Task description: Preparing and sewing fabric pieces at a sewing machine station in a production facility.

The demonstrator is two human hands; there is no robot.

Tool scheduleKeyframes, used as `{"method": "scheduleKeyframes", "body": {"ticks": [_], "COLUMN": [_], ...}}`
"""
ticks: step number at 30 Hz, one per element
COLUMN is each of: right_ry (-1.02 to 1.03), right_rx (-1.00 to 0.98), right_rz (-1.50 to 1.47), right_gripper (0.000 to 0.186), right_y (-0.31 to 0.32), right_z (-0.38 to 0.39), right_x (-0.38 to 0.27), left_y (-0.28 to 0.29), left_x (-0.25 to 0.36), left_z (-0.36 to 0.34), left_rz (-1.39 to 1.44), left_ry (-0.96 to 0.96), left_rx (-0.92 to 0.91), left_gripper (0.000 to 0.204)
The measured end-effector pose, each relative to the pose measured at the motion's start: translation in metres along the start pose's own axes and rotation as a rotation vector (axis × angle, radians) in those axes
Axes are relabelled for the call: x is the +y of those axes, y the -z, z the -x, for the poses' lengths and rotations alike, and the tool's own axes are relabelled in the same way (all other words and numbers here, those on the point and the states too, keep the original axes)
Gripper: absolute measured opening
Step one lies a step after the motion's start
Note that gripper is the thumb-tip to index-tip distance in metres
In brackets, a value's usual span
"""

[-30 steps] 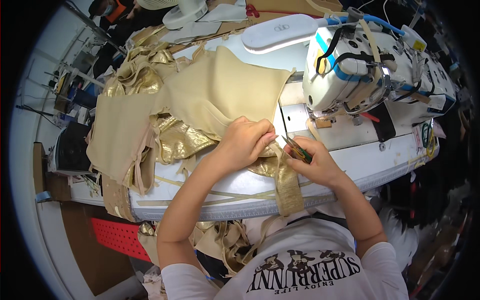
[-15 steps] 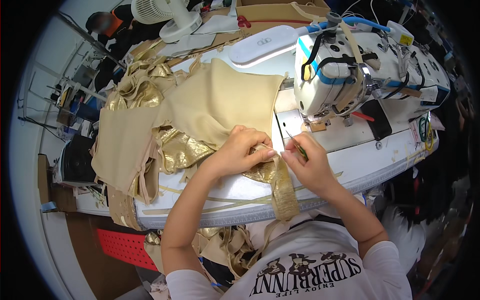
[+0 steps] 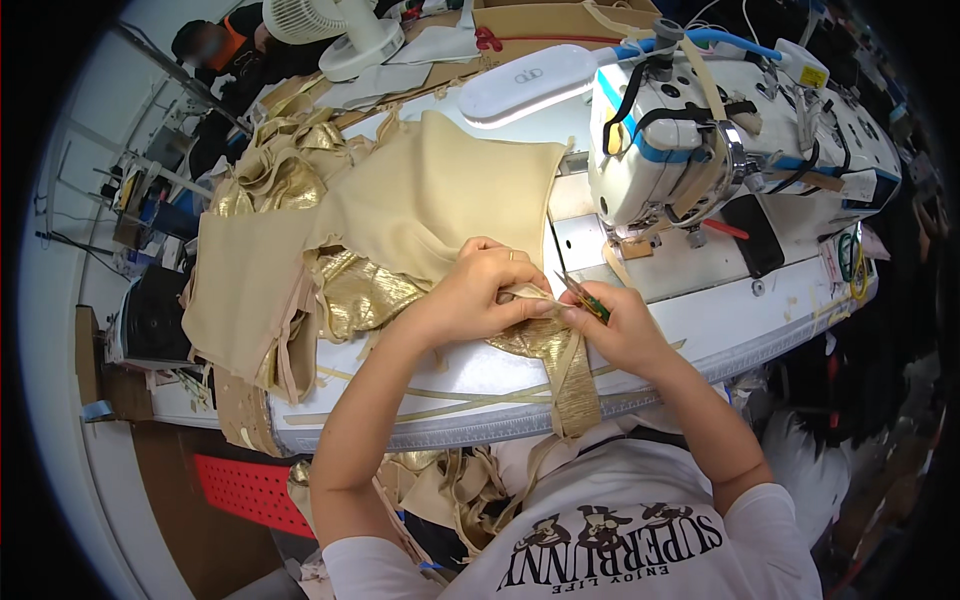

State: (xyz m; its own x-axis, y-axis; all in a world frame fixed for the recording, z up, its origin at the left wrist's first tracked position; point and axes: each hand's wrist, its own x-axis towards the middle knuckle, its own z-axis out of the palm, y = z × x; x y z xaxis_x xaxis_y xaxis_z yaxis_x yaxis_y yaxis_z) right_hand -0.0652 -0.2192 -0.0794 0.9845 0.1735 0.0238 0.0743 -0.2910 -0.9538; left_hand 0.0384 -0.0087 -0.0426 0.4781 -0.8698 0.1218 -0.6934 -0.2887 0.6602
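My left hand [image 3: 482,292] is closed on the edge of a beige and gold fabric piece, thumb and forefinger pinching its folded seam. Close beside it, my right hand [image 3: 622,325] holds small thread snips [image 3: 590,302] with green on the handle, blades pointing up and to the left. Its fingertips also meet the fabric edge. From between the hands a shiny gold band [image 3: 573,395] hangs toward the table's front edge. Past my left hand lies a wide beige panel [image 3: 450,190], with a crinkled gold part [image 3: 360,295] to its left.
A white sewing machine [image 3: 655,165] stands at the right, with a narrow beige tape [image 3: 617,264] below its head. Near it lie a dark phone [image 3: 752,235] and a white lamp [image 3: 528,88]. Crumpled fabric [image 3: 275,180] heaps at the far left. A fan [image 3: 355,45] stands behind.
My right hand has come nearer to my left and turned, bringing the snips against the fabric edge. The gold band has shifted slightly right. Beige tape now shows beneath the machine head.
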Motion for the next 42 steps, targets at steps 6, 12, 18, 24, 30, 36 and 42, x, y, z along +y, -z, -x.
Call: {"method": "scheduleKeyframes", "body": {"ticks": [6, 12, 18, 24, 30, 36, 42], "right_ry": [-0.326, -0.327, -0.306, -0.34, -0.291, -0.053, -0.047], "right_rx": [-0.196, -0.253, -0.218, -0.157, -0.151, -0.119, -0.018], "right_rz": [-0.307, -0.315, -0.297, -0.292, -0.337, -0.105, -0.083], "right_gripper": [0.019, 0.021, 0.023, 0.019, 0.016, 0.015, 0.012], "right_y": [0.018, 0.024, 0.025, 0.023, 0.022, 0.017, 0.014], "right_z": [-0.002, -0.006, -0.004, -0.005, -0.002, -0.003, 0.001], "right_x": [-0.009, -0.009, -0.009, -0.006, -0.005, 0.002, 0.003], "left_y": [0.003, -0.007, -0.006, -0.028, -0.035, -0.037, -0.037], "left_x": [-0.014, -0.028, -0.018, 0.016, 0.026, 0.028, 0.025], "left_z": [-0.011, -0.015, -0.018, -0.001, -0.004, -0.007, 0.0], "left_rz": [0.306, 0.262, 0.07, -0.532, -0.424, -0.478, -0.313], "left_ry": [0.194, 0.041, -0.005, -0.273, -0.341, -0.282, -0.189], "left_rx": [-0.112, -0.047, 0.051, 0.532, 0.424, 0.277, 0.259], "left_gripper": [0.028, 0.033, 0.021, 0.013, 0.017, 0.019, 0.02]}}
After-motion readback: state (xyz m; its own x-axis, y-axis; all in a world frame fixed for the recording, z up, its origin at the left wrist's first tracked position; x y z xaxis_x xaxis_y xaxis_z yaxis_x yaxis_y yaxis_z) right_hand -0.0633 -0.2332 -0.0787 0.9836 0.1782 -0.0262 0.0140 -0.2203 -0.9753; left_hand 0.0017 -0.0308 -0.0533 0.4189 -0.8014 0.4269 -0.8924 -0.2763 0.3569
